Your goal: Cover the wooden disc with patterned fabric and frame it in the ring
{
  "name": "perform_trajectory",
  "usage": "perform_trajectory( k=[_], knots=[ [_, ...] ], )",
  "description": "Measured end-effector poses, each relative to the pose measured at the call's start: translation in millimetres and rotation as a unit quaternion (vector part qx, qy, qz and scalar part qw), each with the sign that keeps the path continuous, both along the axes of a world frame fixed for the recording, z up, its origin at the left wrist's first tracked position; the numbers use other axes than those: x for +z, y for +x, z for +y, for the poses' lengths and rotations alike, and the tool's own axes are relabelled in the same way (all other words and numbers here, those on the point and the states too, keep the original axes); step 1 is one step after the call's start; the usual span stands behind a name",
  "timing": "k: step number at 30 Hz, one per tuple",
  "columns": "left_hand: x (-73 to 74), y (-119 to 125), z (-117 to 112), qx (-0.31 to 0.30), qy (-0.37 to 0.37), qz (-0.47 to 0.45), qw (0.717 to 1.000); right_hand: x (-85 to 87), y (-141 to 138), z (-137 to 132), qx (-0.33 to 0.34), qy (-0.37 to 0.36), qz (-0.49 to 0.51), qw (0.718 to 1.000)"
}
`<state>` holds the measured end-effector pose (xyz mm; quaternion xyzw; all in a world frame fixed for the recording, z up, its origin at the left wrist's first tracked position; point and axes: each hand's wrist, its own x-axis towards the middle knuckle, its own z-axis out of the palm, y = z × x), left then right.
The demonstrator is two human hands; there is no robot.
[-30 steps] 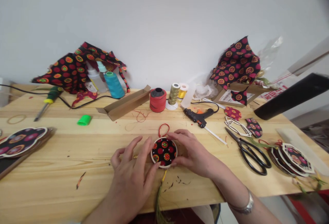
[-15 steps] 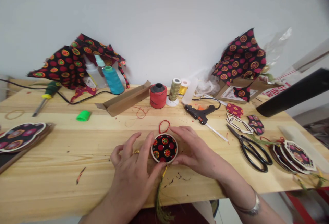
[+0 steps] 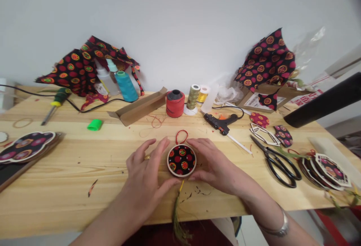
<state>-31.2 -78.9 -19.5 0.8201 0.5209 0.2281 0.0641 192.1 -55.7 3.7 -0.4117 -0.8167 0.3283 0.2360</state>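
Observation:
A round fabric-covered pendant [image 3: 181, 160] with a pale rim lies on the wooden table in front of me, black with red and orange dots. A red cord loop [image 3: 181, 136] sticks out at its top, and a green tassel [image 3: 177, 216] on a yellow cord hangs from its bottom over the table edge. My right hand [image 3: 211, 165] curves around the pendant's right side, fingers by the top rim and thumb by the lower rim. My left hand [image 3: 148, 167] is at the left with its fingers spread. Its thumb tip is close to the pendant's lower rim; whether it touches I cannot tell.
Black scissors [image 3: 279, 163] and a stack of similar pendants [image 3: 324, 170] lie at right. A glue gun [image 3: 221, 122], a red thread spool [image 3: 175, 104], a cardboard tray [image 3: 139, 108] and a blue thread cone [image 3: 126, 87] stand behind. At left are a green cap [image 3: 94, 125] and a screwdriver [image 3: 56, 105].
My left fingers have moved away from the pendant's left rim, leaving a gap. My right hand stays around the right side. The whole view has shifted slightly.

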Motion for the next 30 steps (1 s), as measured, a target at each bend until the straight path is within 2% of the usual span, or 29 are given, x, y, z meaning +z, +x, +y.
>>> perform_trajectory(
  k=[4,10,18,30],
  knots=[
    [-0.9,-3,7,-0.04,-0.068,-0.015,0.997,-5.2,0,1,0.002,-0.001,0.008,1.0],
    [-7.7,-1,8,-0.047,-0.096,-0.023,0.994,-10.1,0,0,0.006,-0.007,0.004,1.0],
    [-10.5,1,11,-0.056,-0.09,-0.024,0.994,-15.3,-2,0,0.005,0.017,0.01,1.0],
    [-8.5,5,8,-0.047,-0.074,0.006,0.996,-9.4,-3,-4,0.005,0.018,-0.004,1.0]
  ],
)
